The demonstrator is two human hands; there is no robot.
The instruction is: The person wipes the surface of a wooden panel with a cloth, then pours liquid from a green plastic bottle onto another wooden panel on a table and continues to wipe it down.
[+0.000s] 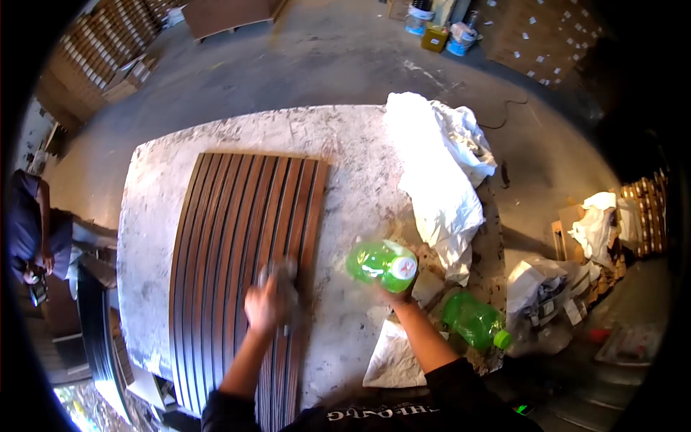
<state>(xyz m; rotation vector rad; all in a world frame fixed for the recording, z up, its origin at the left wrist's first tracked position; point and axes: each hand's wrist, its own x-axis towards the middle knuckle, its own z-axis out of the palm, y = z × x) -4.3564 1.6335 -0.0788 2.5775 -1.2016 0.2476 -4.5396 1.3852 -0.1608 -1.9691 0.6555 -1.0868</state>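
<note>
A brown slatted panel (237,237) with dark grooves lies lengthwise on a stained, pale worktable (360,165). My left hand (260,308) is closed on a grey cloth (286,288) against the panel's right part; both are smeared by motion. To the right of the panel, my right hand (394,295) grips a clear green plastic bottle (376,262) with a white cap, tilted over the table. Its fingers are largely hidden under the bottle. Beside my right forearm lies a second green bottle (471,320) with a green cap.
White cloth (443,187) is heaped along the table's right side; a folded white cloth (392,356) lies near the front edge. A person (39,223) stands at the left holding a small device. Plastic bags (547,295) sit right of the table. Buckets (461,39) stand on the far floor.
</note>
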